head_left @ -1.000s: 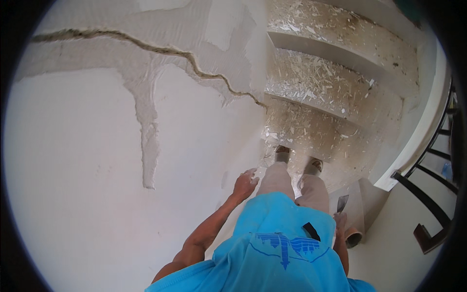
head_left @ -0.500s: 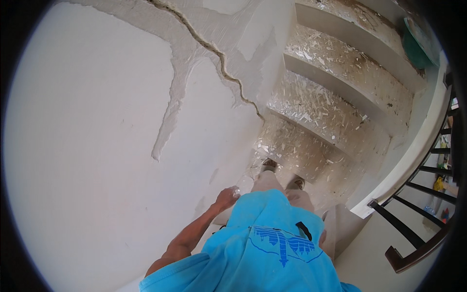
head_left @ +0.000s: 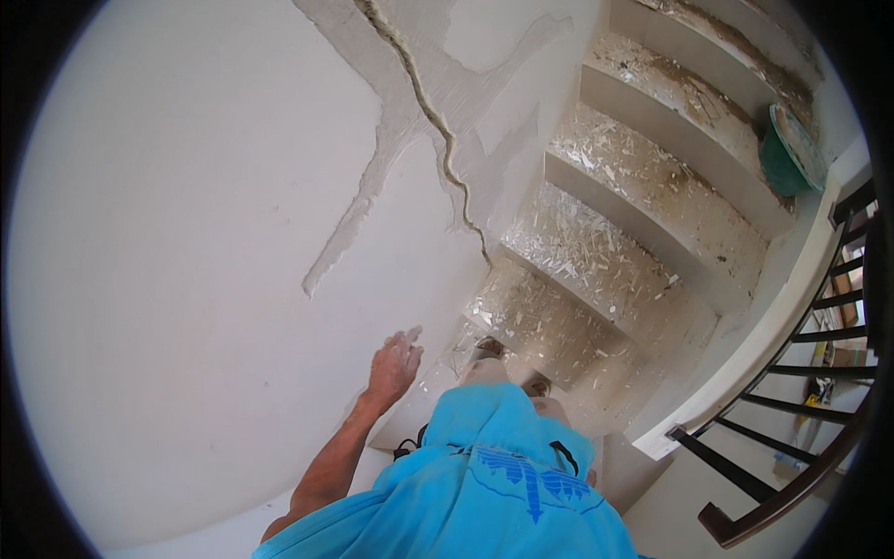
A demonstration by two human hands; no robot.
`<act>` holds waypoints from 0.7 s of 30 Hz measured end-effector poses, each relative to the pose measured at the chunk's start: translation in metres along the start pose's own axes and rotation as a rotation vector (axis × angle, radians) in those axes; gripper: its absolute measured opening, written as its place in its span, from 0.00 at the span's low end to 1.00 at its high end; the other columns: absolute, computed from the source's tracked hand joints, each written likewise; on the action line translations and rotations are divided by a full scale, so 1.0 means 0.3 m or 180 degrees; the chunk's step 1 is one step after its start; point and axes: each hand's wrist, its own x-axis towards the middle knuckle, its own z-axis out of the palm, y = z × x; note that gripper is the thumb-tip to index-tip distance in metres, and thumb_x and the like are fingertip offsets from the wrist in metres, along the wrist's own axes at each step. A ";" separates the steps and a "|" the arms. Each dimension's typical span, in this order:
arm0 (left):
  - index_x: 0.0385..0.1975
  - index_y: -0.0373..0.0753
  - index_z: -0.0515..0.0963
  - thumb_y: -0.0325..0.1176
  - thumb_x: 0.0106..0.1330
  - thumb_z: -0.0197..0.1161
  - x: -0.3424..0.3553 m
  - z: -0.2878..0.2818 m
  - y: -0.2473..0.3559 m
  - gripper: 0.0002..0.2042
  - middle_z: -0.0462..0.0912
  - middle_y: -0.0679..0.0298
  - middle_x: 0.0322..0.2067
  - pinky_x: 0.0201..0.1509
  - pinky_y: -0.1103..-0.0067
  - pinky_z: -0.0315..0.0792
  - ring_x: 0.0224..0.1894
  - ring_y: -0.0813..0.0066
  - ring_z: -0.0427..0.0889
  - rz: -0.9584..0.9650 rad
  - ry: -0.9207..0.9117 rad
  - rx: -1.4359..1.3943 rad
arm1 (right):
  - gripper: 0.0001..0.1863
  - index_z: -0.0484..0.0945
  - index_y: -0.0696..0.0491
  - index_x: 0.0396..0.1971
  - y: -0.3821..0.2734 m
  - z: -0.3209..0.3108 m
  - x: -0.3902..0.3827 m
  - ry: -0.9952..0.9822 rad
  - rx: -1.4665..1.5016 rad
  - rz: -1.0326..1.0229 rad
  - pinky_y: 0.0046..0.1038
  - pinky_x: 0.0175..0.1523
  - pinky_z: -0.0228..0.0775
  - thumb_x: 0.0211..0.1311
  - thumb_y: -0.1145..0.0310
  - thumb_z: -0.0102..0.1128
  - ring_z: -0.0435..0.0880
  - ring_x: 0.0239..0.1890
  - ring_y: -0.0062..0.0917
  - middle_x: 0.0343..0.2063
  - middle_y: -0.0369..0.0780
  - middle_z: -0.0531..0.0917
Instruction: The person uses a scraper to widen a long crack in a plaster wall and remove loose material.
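My left hand [head_left: 396,363] is held out low beside the white wall [head_left: 205,242], with pale dust on its fingers. Those fingers are loosely stretched and apart, with nothing visible in them; whether they touch the wall I cannot tell. Up the wall from the hand runs a deep, jagged crack [head_left: 431,107], its lower end reaching the stairs. Bare grey patches [head_left: 358,200] border it where the surface layer is gone. My right hand is hidden by my blue shirt [head_left: 466,494]; only a sliver of skin shows at the shirt's right side.
Curved stairs [head_left: 652,242] rise ahead to the right, strewn with white flakes [head_left: 596,233]. A green basin [head_left: 790,154] stands on a higher step by the right edge. Along that side runs a black metal railing [head_left: 745,419] with a brown handrail [head_left: 792,498]. My feet are on the lower steps.
My left hand has lifted away from my side, leftward and toward the wall, its fingers now more extended. The view has shifted, so more of the basin and railing shows.
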 end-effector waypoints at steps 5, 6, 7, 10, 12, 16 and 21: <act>0.54 0.35 0.77 0.24 0.64 0.61 0.056 -0.217 0.177 0.17 0.82 0.49 0.45 0.50 0.64 0.77 0.45 0.52 0.83 0.0648 0.1137 0.0171 | 0.15 0.80 0.60 0.36 -0.004 -0.038 0.054 0.0013 -0.0063 -0.0073 0.30 0.30 0.71 0.67 0.63 0.52 0.80 0.25 0.25 0.23 0.42 0.82; 0.54 0.34 0.77 0.23 0.63 0.62 0.057 -0.264 0.193 0.17 0.82 0.49 0.46 0.51 0.65 0.77 0.47 0.51 0.83 0.0819 0.1394 0.0291 | 0.15 0.80 0.60 0.36 -0.010 -0.037 0.063 -0.0005 -0.0072 -0.0094 0.30 0.30 0.71 0.67 0.63 0.51 0.80 0.25 0.25 0.23 0.42 0.82; 0.53 0.34 0.77 0.21 0.63 0.62 0.064 -0.302 0.207 0.18 0.82 0.49 0.47 0.53 0.65 0.77 0.48 0.51 0.83 0.1016 0.1653 0.0381 | 0.15 0.80 0.61 0.36 -0.006 -0.047 0.071 0.0006 -0.0070 -0.0112 0.30 0.30 0.71 0.67 0.63 0.51 0.80 0.25 0.25 0.23 0.43 0.82; 0.53 0.32 0.77 0.21 0.63 0.62 0.050 -0.423 0.251 0.17 0.80 0.49 0.52 0.59 0.65 0.74 0.55 0.51 0.80 0.1062 0.2202 0.0889 | 0.15 0.79 0.61 0.37 -0.007 -0.068 0.089 0.0027 -0.0100 -0.0135 0.30 0.30 0.71 0.67 0.63 0.51 0.81 0.25 0.26 0.22 0.43 0.82; 0.53 0.32 0.77 0.21 0.65 0.61 0.039 -0.509 0.295 0.16 0.78 0.49 0.54 0.62 0.63 0.72 0.59 0.51 0.77 0.1227 0.2652 0.1249 | 0.15 0.79 0.61 0.37 -0.011 -0.070 0.087 -0.0009 -0.0096 -0.0154 0.31 0.30 0.71 0.67 0.63 0.51 0.81 0.25 0.26 0.22 0.43 0.81; 0.56 0.35 0.76 0.23 0.67 0.58 -0.005 -0.660 0.356 0.17 0.75 0.51 0.59 0.67 0.59 0.69 0.64 0.50 0.71 0.1490 0.3471 0.1890 | 0.15 0.79 0.61 0.38 -0.001 -0.090 0.107 0.0038 -0.0122 -0.0283 0.31 0.30 0.71 0.67 0.63 0.50 0.81 0.24 0.26 0.22 0.44 0.81; 0.55 0.37 0.76 0.25 0.68 0.59 -0.077 -0.803 0.379 0.16 0.75 0.54 0.59 0.69 0.60 0.67 0.65 0.54 0.71 0.1433 0.4166 0.2640 | 0.16 0.78 0.61 0.39 0.019 -0.111 0.151 0.0176 -0.0041 -0.0655 0.31 0.30 0.71 0.68 0.63 0.50 0.81 0.24 0.27 0.21 0.44 0.81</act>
